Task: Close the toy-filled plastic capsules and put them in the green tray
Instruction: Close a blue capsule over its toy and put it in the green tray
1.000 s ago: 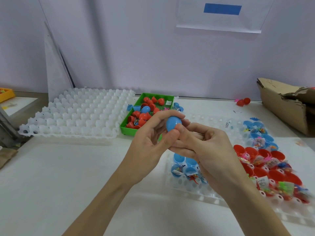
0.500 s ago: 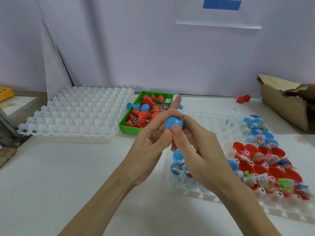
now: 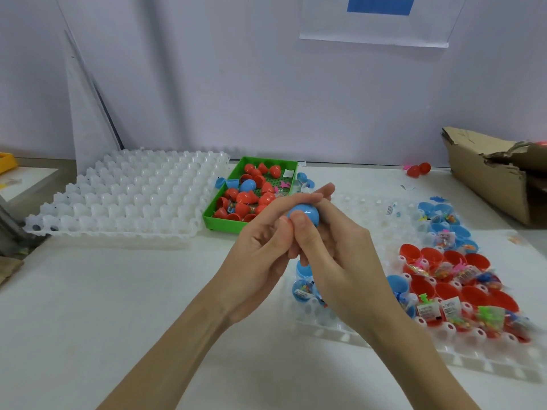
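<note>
Fingers of both hands clamped round one blue capsule (image 3: 305,216), held in the air above the white table (image 3: 118,306), short of the green tray (image 3: 220,223) and nearer the body than it. Left hand (image 3: 257,261) curled over the top and far side, fingertips lying across the shell; right hand (image 3: 337,261) pinching from the near side, thumb pressed on the front face. Seam hidden under the fingers, so no telling whether the two halves are fully snapped. Main risk, judged from that: released as closed while only half seated, then popping apart on landing among the red capsules (image 3: 251,199) already in the tray and spilling its toy. Second risk: smooth round shell squeezed off-centre, likely to squirt out between thumb and fingertips and roll across the table, perhaps off the near edge. Third: a corner of the toy's packet possibly caught in the seam, blocking the snap; cannot be checked from this view. Fourth: wrist and forearm hanging low over the clear holder tray (image 3: 340,327), where open blue halves (image 3: 305,288) and open red halves (image 3: 444,273) sit with loose toy packets; a careless reach toward the green tray could brush them and tip them out. Empty white cell tray (image 3: 124,196) just left of the green one, so an overshoot to that side would drop the capsule into the wrong place.
</note>
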